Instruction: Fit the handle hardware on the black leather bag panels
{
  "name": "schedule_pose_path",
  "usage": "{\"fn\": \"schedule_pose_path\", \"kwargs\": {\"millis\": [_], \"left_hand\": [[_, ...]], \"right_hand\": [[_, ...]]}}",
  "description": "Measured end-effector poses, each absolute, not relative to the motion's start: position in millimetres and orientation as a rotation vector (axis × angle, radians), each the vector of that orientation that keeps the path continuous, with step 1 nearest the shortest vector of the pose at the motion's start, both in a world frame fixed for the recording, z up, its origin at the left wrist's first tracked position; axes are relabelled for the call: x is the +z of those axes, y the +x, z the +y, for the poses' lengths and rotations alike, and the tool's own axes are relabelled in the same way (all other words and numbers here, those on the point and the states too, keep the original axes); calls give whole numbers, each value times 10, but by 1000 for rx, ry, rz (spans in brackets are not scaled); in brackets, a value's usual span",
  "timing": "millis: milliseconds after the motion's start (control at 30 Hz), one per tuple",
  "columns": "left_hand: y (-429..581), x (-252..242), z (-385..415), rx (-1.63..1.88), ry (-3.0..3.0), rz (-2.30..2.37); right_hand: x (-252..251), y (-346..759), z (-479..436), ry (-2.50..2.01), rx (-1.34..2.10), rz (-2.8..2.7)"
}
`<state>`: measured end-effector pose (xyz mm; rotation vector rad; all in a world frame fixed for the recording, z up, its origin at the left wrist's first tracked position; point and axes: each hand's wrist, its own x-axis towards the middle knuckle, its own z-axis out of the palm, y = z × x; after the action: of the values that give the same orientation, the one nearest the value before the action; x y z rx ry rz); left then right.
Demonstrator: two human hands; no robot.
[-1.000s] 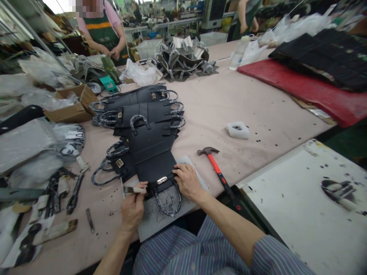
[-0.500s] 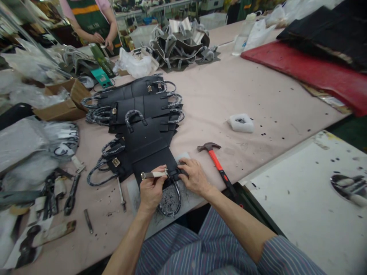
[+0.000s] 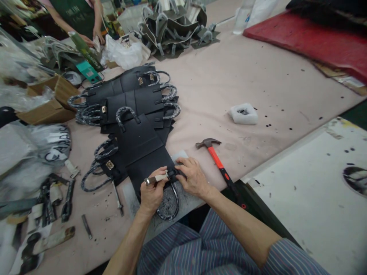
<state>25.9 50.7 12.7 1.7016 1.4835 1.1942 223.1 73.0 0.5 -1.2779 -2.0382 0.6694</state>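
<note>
My left hand [image 3: 151, 194] is closed round a slim punch-like tool [image 3: 156, 178] with a pale wrapped shaft and a shiny metal end. The tool lies tilted over the lower edge of a black bag panel [image 3: 146, 154], by the base of its handle [image 3: 177, 202], which loops toward me in plastic wrap. My right hand [image 3: 193, 177] pinches the dark handle tab at that same edge, its fingertips close to the tool's tip. Under the edge sits a pale, scuffed board [image 3: 180, 154]. A claw hammer [image 3: 217, 158] with a red and black handle rests right of my right hand.
More black bag panels [image 3: 126, 101] with wrapped handles are stacked beyond. Loose tools [image 3: 68, 200] and a cardboard box [image 3: 54, 101] lie left. A white foam block [image 3: 243, 114] holds small dark bits. Across the table, a person [image 3: 77, 19] handles something small.
The whole view has shifted, with the far items sitting higher and more to the left. The tool in my left hand is tilted slightly differently. Both hands keep their holds.
</note>
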Motion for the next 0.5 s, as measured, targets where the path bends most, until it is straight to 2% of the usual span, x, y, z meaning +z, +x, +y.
{"fn": "schedule_pose_path", "kwargs": {"millis": [500], "left_hand": [[288, 89, 524, 1167, 1812, 1543]], "right_hand": [[30, 2250, 734, -1273, 671, -2052]]}}
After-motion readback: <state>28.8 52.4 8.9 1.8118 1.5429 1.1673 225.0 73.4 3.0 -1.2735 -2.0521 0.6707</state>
